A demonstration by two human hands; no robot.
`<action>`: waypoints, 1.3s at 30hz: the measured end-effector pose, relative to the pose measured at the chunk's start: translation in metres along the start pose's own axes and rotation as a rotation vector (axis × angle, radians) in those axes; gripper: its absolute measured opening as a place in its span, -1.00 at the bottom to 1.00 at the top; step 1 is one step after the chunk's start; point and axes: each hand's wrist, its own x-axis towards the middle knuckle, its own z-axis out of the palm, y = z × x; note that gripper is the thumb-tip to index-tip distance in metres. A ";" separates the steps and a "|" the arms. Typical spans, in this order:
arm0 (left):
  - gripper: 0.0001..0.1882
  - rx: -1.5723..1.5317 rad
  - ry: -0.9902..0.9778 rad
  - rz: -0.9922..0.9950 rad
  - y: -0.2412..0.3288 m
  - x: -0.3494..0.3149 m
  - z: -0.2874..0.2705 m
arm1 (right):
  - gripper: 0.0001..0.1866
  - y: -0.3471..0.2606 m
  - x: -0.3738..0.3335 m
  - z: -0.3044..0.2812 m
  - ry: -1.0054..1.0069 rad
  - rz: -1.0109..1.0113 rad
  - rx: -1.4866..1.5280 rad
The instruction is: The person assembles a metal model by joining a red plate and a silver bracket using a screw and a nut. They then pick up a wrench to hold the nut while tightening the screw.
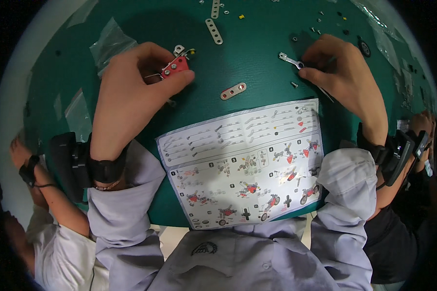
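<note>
Assembly, most probably at a screw-tightening step, to judge from part and tool together. Red part (180,64) with two screw heads (168,72) on its face and a bent metal bracket (178,49) at its top, gripped between thumb and fingers of left hand (131,89), over the left side of green worktop (257,63), more toward the far edge than the near one. Small metal spanner (290,60) pinched by thumb and fingers of right hand (347,72), over the right side, well apart from the red part. Under the same hand, also a thin metal rod (327,93); whether held or only lying, impossible to tell. Loose screw (294,84) near the right thumb; short perforated strip (233,91) between both hands, just beyond instruction sheet (243,160), itself laid along the near edge. For the next move, probable need of bringing spanner and red part together and seating the tool squarely, with the left grip firm and the bracket not pushed out of line.
</note>
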 end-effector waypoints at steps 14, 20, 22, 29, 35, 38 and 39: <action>-0.51 -0.821 0.061 -0.089 0.004 -0.001 0.004 | -0.82 -0.001 0.004 0.002 -0.011 -0.057 -0.066; -0.50 -0.865 -0.005 -0.117 0.004 -0.002 0.012 | -0.81 -0.001 0.005 0.004 0.002 -0.056 -0.063; -0.54 -0.928 -0.016 -0.117 0.003 -0.002 0.013 | -0.82 -0.002 0.005 0.005 0.006 -0.062 -0.048; -0.54 -0.982 -0.090 -0.148 0.008 -0.002 0.016 | -0.84 -0.024 0.002 -0.003 0.000 -0.028 0.023; -0.58 -1.103 -0.133 -0.198 0.011 -0.005 0.021 | -0.85 -0.038 -0.001 -0.004 0.003 -0.128 0.060; -0.61 -1.128 -0.176 -0.193 0.013 -0.006 0.021 | -0.84 -0.047 -0.003 -0.001 0.001 -0.175 0.095; -0.60 -1.100 -0.146 -0.171 0.015 -0.007 0.023 | -0.83 -0.050 -0.003 0.001 0.004 -0.190 0.132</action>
